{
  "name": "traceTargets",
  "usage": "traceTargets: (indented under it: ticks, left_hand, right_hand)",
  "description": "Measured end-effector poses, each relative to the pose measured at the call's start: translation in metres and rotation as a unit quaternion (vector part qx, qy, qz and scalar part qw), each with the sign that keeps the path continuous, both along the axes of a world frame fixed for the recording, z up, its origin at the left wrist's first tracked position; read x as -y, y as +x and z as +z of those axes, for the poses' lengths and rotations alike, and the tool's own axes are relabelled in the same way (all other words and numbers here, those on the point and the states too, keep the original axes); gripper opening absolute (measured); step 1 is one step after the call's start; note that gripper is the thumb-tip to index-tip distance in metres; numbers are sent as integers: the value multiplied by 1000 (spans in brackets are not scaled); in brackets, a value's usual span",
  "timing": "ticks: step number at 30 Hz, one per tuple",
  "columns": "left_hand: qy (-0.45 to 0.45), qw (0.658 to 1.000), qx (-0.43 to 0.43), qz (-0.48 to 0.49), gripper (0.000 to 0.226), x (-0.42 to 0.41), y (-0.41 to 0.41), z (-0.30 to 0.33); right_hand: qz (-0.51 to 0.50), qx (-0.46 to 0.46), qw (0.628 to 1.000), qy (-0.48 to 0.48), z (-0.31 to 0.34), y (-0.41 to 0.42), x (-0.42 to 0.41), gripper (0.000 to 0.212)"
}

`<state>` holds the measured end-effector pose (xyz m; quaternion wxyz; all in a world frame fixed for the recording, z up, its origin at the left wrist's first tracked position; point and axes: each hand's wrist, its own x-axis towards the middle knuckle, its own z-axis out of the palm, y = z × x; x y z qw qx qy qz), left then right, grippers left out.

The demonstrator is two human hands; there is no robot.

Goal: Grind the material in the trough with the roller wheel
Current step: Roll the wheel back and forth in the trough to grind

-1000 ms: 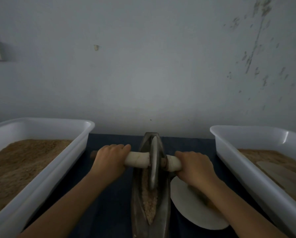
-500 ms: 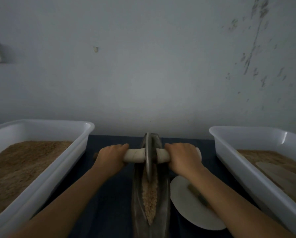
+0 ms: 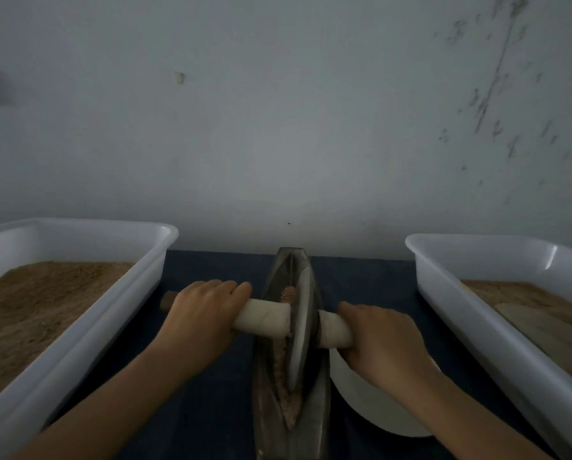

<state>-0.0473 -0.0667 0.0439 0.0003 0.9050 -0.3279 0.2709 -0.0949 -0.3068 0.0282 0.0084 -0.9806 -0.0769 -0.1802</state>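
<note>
— Where are the hands?
— Left hand and right hand each curl round one end of the white axle handle, at nine and three o'clock of the roller wheel.
— And the wheel?
— Standing in the metal trough, tan ground material beside it.
— Around that?
— On the blue desk, white tubs of brown powder at nine and three o'clock, a white plate just right.

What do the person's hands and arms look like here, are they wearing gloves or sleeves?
No gloves and no sleeves show. The left hand and right hand are bare, and both forearms are uncovered up to the picture's bottom edge. No rings, watch or wristband show, though the light is dim.
</note>
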Motion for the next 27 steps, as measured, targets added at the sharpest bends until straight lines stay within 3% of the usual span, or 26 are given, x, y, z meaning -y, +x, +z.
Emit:
traceTargets:
  ticks: [3, 10, 19, 24, 27]
  left_hand:
    - [13, 998, -26, 55, 31, 3, 27, -7]
    - [-12, 991, -54, 119, 24, 17, 77, -7]
    - [-8, 989, -93, 113, 28, 4, 41, -12]
    - [67, 972, -198, 104, 31, -3, 17, 8]
    - [94, 961, -243, 90, 33, -5, 12, 20]
  right_hand:
    - [0, -9, 1000, -5, 3, 25, 0, 22]
    - [-16, -16, 999, -28, 17, 72, 2, 10]
    - [11, 7, 999, -44, 17, 44, -6, 7]
    - [12, -103, 993, -63, 30, 18, -9, 7]
    - [15, -177, 982, -69, 38, 12, -5, 17]
